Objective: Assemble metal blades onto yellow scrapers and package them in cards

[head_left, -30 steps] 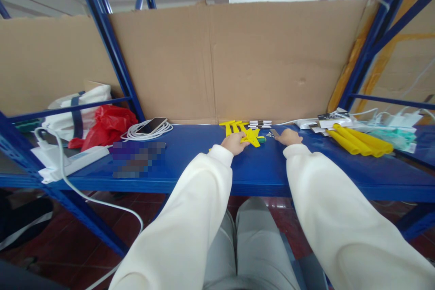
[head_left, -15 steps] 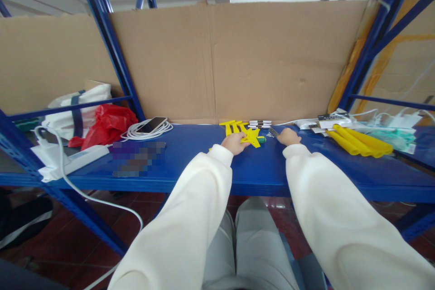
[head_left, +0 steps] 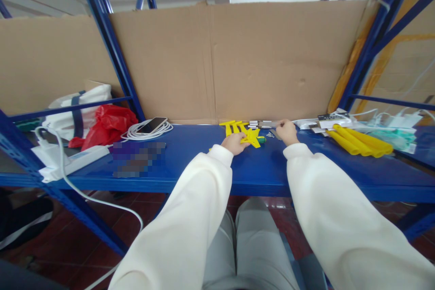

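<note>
My left hand [head_left: 234,143] is closed around a yellow, angular plastic piece [head_left: 252,137] with pointed corners. Beside it on the blue shelf lies a tool with a green handle [head_left: 262,139]. Several similar yellow pieces [head_left: 234,125] lie in a row behind this hand. My right hand [head_left: 287,131] is bent at the back of the shelf, fingertips pinched at the right end of a row of small white-and-dark strips [head_left: 258,124]. What its fingers hold is too small to make out. Tiny white bits [head_left: 270,134] and a grey flat piece [head_left: 275,133] lie just left of its palm.
Yellow tubes [head_left: 360,140] and a white box [head_left: 335,120] lie at the right. To the left are a phone [head_left: 153,124] on a coiled white cable [head_left: 132,133], a power strip [head_left: 81,159] and a red bag [head_left: 108,124]. Cardboard [head_left: 217,63] walls the back.
My right hand has moved a little back and up, away from the grey flat piece and toward the white-and-dark strips. My left hand stays in place with the yellow plastic piece.
</note>
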